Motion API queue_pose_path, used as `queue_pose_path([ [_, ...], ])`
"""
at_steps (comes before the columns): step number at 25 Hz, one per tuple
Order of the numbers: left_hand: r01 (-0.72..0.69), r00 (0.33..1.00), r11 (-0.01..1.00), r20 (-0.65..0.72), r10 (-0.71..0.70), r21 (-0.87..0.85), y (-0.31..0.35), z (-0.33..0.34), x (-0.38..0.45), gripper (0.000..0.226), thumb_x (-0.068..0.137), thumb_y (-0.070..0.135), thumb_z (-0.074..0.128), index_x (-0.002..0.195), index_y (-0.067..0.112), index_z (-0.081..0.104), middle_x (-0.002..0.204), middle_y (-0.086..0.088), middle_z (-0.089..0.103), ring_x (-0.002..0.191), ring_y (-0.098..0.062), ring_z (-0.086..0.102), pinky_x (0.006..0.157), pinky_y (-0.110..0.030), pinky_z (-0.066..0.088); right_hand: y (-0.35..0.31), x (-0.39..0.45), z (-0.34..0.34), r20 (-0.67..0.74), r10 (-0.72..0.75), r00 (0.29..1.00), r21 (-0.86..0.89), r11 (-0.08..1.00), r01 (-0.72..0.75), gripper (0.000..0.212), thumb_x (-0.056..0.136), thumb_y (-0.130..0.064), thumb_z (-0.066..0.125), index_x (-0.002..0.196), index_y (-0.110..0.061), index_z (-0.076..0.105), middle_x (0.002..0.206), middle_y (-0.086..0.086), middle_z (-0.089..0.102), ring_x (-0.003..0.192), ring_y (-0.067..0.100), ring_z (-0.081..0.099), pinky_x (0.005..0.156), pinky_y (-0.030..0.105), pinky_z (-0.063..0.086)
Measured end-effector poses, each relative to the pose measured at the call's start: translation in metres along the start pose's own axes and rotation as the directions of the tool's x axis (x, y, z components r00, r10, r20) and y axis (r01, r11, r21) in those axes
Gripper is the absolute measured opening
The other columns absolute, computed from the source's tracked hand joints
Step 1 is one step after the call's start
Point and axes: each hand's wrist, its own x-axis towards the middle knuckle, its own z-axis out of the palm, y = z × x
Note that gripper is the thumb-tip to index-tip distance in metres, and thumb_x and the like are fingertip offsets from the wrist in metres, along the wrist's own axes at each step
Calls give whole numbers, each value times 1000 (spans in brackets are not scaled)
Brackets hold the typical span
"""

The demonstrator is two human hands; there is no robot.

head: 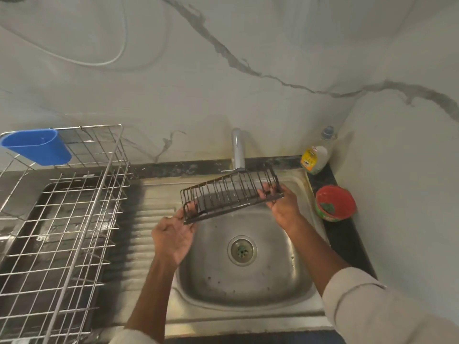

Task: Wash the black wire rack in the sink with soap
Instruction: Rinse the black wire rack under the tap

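A person holds a black wire rack [229,194] over a steel sink [293,289], one end in each hand, just below the tap [238,150]. The left hand [173,238] curls its fingers round the rack's lower left corner, while the right hand [283,207] grips the far end, fingers hooked through the wires and thumb under the base bar. The rack is tilted, its right end higher and nearer the spout, which looks like a way to bring it under the water before soaping; no water can be seen running. A soap bottle [315,157] stands on the dark counter at the sink's back right corner, and a red tub [335,203] with something green in it sits just in front of it, both within easy reach of the right hand. A larger steel dish rack [74,219] with a blue cup holder [37,148] occupies the draining side to the left. The tap's handle is hidden behind the rack, the bottle's label is too blurred to read, and both sleeves run off the bottom edge.
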Motion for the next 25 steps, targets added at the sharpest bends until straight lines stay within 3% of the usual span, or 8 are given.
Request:
queue_pose_path([
  [4, 136, 982, 990, -135, -130, 32, 3, -22, -10, 68, 104, 54, 51, 136, -5, 65, 123, -19, 69, 118, -35, 67, 115, -48, 43, 7, 6, 16, 123, 41, 992, -169, 985, -20, 27, 104, -7, 48, 88, 1, 67, 99, 24, 72, 89, 33, 75, 81, 40, 64],
  [8, 239, 946, 950, -269, -182, 201, -4, -16, -24, 27, 97, 34, 59, 98, 10, 73, 73, -3, 63, 62, -20, 61, 77, -41, 51, 16, 5, 37, 267, 114, 957, -380, 925, -4, 29, 106, -14, 50, 128, -4, 66, 119, 22, 73, 108, 32, 72, 93, 39, 59],
  [11, 215, 921, 973, -348, -175, 81, -20, -30, -25, 28, 86, 38, 71, 99, 13, 70, 78, -2, 59, 74, -23, 57, 87, -44, 50, 20, -2, 61, 298, 193, 935, -441, 897, -45, 32, 103, -32, 57, 127, -14, 69, 120, 13, 74, 115, 28, 70, 104, 45, 54],
  [15, 58, 944, 998, -324, -58, -7, -43, -38, -32, 43, 95, 33, 71, 128, 6, 72, 90, -7, 68, 91, -28, 63, 113, -54, 44, 12, -6, 60, 320, 192, 928, -385, 921, -58, 31, 106, -30, 53, 127, -14, 69, 111, 11, 73, 106, 29, 70, 100, 51, 56],
  [18, 38, 956, 999, -291, -26, 34, -52, -37, -36, 40, 87, 25, 74, 120, 4, 73, 101, -13, 73, 101, -32, 66, 113, -51, 44, -3, -17, 39, 326, 196, 925, -470, 882, -21, 40, 107, -35, 47, 128, -8, 67, 119, 18, 70, 102, 35, 70, 76, 38, 62],
  [21, 99, 969, 981, -239, -57, 166, -60, -24, -34, 34, 89, 13, 66, 120, 1, 72, 105, -18, 73, 95, -32, 68, 97, -47, 52, -13, -36, 11, 232, 74, 970, -602, 794, 83, 35, 110, -30, 43, 120, -8, 67, 105, 12, 79, 78, 26, 76, 50, 26, 53],
  [23, 173, 971, 946, -208, -117, 275, -69, -15, -23, 32, 97, 9, 56, 126, 6, 71, 114, -20, 76, 101, -34, 69, 91, -46, 53, -24, -42, -9, 220, -47, 974, -610, 773, 175, 25, 108, -20, 47, 117, -13, 69, 98, 7, 79, 71, 18, 73, 53, 26, 51],
  [25, 232, 964, 915, -207, -169, 329, -76, -3, -11, 37, 102, 13, 51, 136, 10, 66, 126, -21, 74, 116, -39, 68, 102, -52, 53, -38, -53, -24, 238, -134, 962, -599, 759, 254, 25, 105, -11, 49, 116, -15, 70, 86, 4, 75, 68, 15, 66, 60, 28, 48],
])
